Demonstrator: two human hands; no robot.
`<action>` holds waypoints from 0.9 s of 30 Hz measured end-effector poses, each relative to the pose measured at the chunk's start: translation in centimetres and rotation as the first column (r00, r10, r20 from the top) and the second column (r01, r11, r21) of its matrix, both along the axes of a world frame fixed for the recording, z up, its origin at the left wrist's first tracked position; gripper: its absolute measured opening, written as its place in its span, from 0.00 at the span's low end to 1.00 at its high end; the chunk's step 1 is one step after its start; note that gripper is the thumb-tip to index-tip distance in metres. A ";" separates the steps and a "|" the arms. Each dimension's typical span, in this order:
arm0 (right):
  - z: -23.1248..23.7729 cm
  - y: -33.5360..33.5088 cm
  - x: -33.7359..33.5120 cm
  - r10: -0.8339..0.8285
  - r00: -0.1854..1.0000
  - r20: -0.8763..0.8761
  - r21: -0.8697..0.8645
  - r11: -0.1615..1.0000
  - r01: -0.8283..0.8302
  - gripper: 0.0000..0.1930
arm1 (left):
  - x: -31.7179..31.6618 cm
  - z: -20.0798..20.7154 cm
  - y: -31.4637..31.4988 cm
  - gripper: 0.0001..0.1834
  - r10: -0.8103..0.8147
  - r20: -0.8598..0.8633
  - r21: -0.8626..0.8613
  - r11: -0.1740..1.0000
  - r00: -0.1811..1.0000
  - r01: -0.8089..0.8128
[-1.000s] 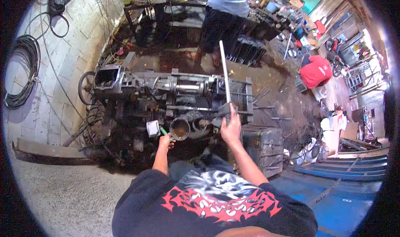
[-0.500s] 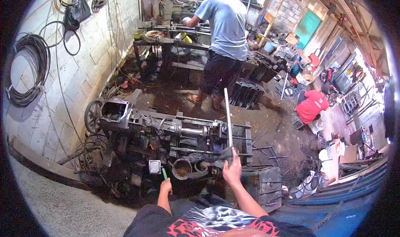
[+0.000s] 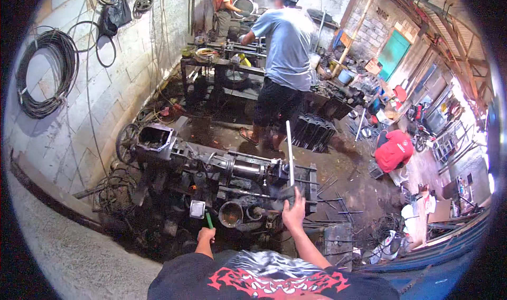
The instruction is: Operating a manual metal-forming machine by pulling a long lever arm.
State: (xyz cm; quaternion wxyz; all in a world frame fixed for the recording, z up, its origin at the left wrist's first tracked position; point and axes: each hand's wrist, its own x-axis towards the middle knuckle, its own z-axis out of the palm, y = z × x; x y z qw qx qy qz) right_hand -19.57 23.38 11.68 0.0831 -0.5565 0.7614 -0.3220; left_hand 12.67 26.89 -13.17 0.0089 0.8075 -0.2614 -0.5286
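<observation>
Metal rod (image 3: 290, 155) held near the right end of the machine (image 3: 247, 169)

The rod is in hand; what is done or left cannot be told. It looks long, straight and pale. The right hand (image 3: 294, 213) grips its lower end, fingers around a dark wad (image 3: 285, 195); the left hand (image 3: 206, 236) closes on a green handle (image 3: 209, 220).

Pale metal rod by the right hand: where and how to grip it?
Likely best near the lower end of the pale metal rod, coming from the wearer's side with fingers wrapped around the shaft. It is slim and straight, and points away from the wearer, so that end is nearest; the right hand is there. Dark material hides the exact end.
</observation>
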 end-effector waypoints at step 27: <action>8.3 -7.5 12.7 0.564 -0.028 0.826 -0.491 0.693 -0.528 0.31 | -9.7 26.5 -10.4 0.11 -0.037 -0.788 -0.615 0.091 0.614 -0.783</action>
